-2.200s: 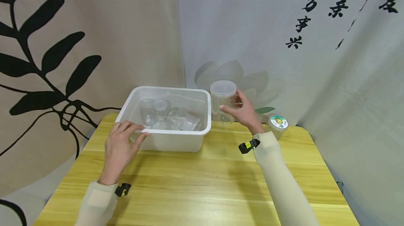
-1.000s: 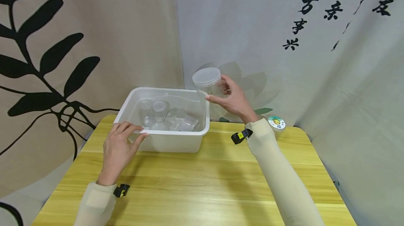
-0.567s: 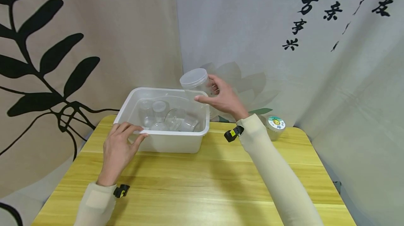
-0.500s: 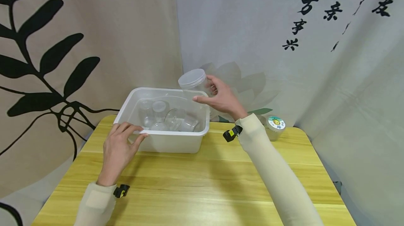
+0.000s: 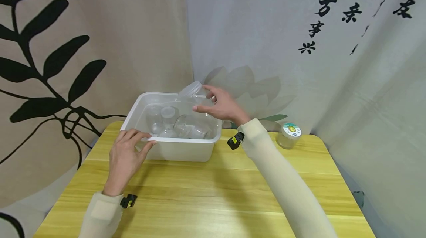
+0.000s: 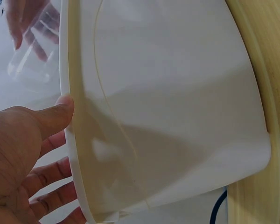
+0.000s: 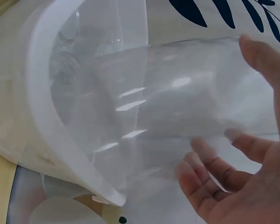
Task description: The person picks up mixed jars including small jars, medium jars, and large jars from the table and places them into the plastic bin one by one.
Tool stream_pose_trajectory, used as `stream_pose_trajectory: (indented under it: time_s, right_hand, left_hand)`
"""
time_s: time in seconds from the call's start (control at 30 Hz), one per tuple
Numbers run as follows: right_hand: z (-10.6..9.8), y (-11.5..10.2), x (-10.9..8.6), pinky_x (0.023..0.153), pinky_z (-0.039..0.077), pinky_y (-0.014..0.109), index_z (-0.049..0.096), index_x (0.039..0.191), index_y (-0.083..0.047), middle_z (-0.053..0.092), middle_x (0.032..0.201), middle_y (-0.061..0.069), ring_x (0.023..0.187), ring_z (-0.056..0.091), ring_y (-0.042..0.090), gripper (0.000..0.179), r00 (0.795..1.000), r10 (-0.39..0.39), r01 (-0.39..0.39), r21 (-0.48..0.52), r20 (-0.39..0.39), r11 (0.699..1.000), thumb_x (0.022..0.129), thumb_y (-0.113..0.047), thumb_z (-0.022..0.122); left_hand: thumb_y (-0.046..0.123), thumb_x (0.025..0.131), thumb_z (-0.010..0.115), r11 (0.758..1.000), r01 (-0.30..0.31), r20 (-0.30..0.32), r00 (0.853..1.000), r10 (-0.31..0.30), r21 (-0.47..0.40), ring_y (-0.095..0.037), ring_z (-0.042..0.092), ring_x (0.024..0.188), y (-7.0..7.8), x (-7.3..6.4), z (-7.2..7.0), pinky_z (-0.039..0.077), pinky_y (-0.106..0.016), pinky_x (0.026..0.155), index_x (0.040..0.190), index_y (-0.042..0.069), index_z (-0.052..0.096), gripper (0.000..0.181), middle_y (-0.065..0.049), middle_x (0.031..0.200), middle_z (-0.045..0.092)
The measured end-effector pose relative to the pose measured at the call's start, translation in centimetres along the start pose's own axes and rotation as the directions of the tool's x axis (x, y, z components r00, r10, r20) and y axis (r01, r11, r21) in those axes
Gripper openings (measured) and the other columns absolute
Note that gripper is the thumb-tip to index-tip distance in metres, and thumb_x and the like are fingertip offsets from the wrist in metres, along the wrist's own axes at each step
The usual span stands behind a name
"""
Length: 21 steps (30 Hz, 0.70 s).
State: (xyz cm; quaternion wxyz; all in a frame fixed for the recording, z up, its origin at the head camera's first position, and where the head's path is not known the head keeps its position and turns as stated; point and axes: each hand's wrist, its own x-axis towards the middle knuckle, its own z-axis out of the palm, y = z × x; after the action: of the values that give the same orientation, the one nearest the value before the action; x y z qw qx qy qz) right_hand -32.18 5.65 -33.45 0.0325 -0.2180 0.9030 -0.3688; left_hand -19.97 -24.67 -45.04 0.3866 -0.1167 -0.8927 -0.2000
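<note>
My left hand [image 5: 128, 156] pinches the near rim of a white plastic tub [image 5: 186, 149], thumb outside and fingers over the inside in the left wrist view. In my right hand [image 5: 221, 105] is a large clear plastic jar [image 7: 177, 88], held between thumb and fingertips. Its whitish lid [image 5: 190, 89] tips to the left, and its lower body reaches down inside the tub's right end. Several smaller clear containers lie in the tub, among them a capped clear bottle [image 5: 169, 114].
A small clear jar [image 5: 288, 136] with a green and yellow label on its lid stands at the table's back right. The wooden table [image 5: 186, 193] meets cloth backdrops behind the tub.
The right hand has brought the lidded jar from beside the tub up and left over its rim, then tilted and lowered it inside. The left hand keeps its place.
</note>
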Motion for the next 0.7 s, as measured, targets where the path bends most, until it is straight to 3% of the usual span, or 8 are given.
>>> stream_pose_trajectory:
  time_s: [0.3,0.47,0.7]
  right_hand:
    - [0.3,0.5,-0.2,0.106,0.049,0.046,0.042,0.156,-0.027,0.054,0.149,0.009,0.131,0.054,0.027,0.079,1.000,-0.016,0.016,0.021,-0.011,1.000,0.090,-0.056,0.073]
    - [0.4,1.2,-0.5,0.108,0.048,0.048,0.042,0.156,-0.026,0.050,0.154,0.007,0.132,0.053,0.028,0.078,0.997,-0.068,0.067,-0.015,-0.045,0.998,0.090,-0.053,0.073]
    - [0.6,2.3,-1.0,0.122,0.032,0.049,0.039,0.158,-0.026,0.041,0.162,0.001,0.151,0.036,0.025,0.083,0.989,-0.111,0.103,-0.085,-0.095,0.991,0.088,-0.054,0.074]
  left_hand:
    - [0.024,0.076,0.092,1.000,-0.009,0.008,1.000,0.009,-0.003,-0.029,0.058,0.086,-0.5,0.6,0.5,0.050,-0.043,0.071,0.096,0.009,0.078,0.029,-0.009,0.096,0.072]
    - [0.023,0.076,0.092,1.000,-0.010,0.009,1.000,0.010,-0.010,-0.030,0.058,0.087,-0.9,0.8,0.7,0.050,-0.043,0.071,0.096,0.008,0.078,0.029,-0.009,0.097,0.073]
    - [0.023,0.076,0.092,1.000,-0.019,0.005,1.000,0.019,-0.017,-0.030,0.058,0.086,-1.4,1.2,1.1,0.050,-0.043,0.071,0.095,0.008,0.078,0.028,-0.009,0.097,0.073]
